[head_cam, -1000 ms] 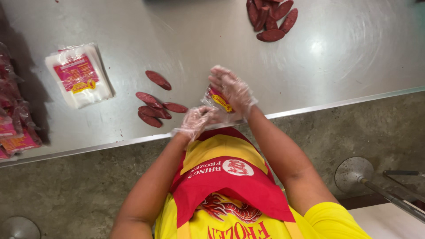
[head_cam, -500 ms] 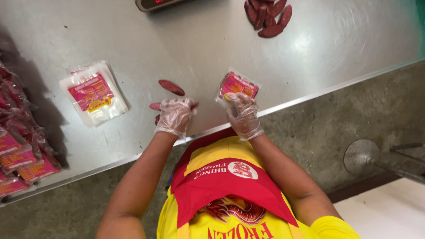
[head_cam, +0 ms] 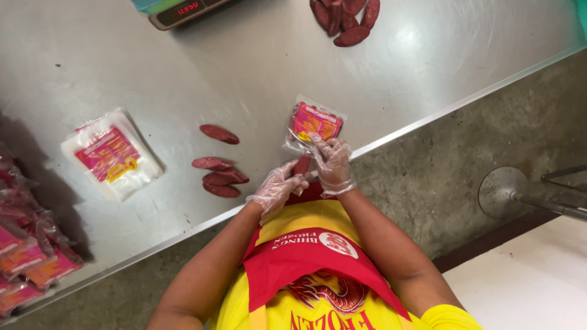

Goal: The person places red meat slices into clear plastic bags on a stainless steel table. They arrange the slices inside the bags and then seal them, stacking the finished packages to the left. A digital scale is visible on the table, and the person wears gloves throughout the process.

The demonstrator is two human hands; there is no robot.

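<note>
Both hands (head_cam: 306, 174) feed 1 sausage (head_cam: 302, 165) into pouch (head_cam: 315, 122) at table edge (head_cam: 428, 119).

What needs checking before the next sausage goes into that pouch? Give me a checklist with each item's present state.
1. Left hand gloved and holding a sausage: ok.
2. Right hand gloved and gripping the pouch at its near edge: ok.
3. Pouch mouth open wide enough for the sausage: cannot tell, the fingers cover it.
4. Sausage tip lined up with the pouch: ok, it points at the near edge.
5. Loose sausages within reach on the steel table: ok, four lie just beside the left hand.
6. Empty pouches stack at hand: ok, farther along the table on the left hand's side.
</note>
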